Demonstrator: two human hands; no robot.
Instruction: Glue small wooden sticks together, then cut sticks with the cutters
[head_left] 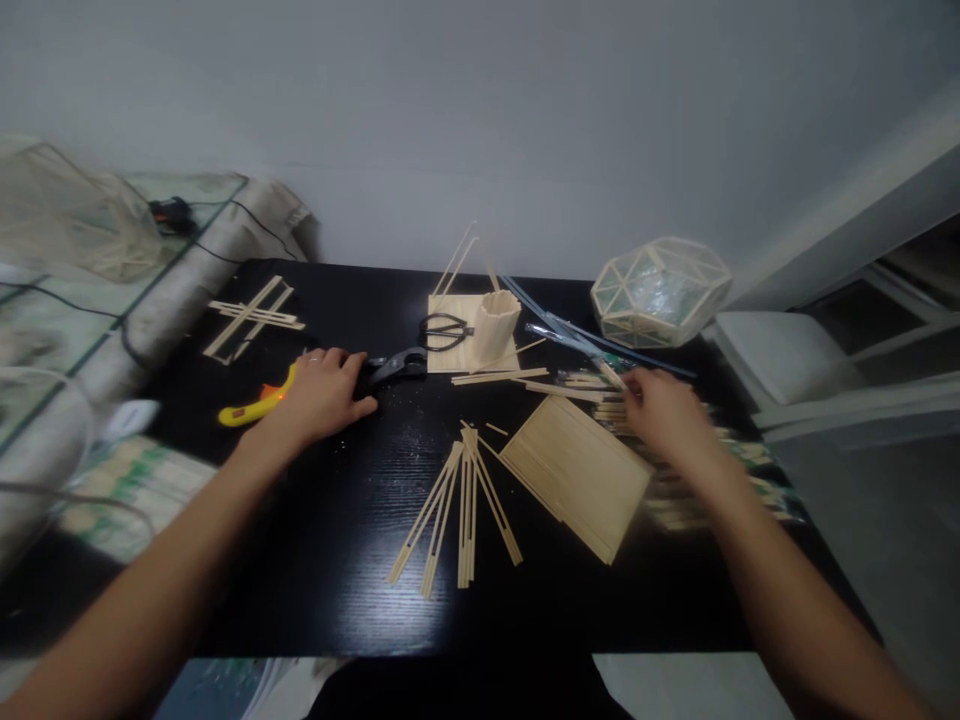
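Note:
My left hand [326, 388] lies on the left of the black table, fingers stretched and thumb apart. It rests over or beside a yellow tool [251, 410] with an orange part, partly covered by the hand. Just past the fingertips is a dark cutter with a curved blade [401, 364]. Over at the right, the fingers of my right hand [667, 412] are pinched at the end of a pale wooden stick [610, 374]. Beneath and beside that hand lie bundled sticks in plastic wrap [679, 495], partly hidden by the forearm.
Black-handled scissors [448, 332] and a stick-walled cup [497, 325] sit on a wooden board [444, 362]. Nearer are stacked wooden sheets [577, 470] and fanned strips [466, 510]. Crossed strips [255, 318] lie left; a faceted frame [660, 290] stands back right.

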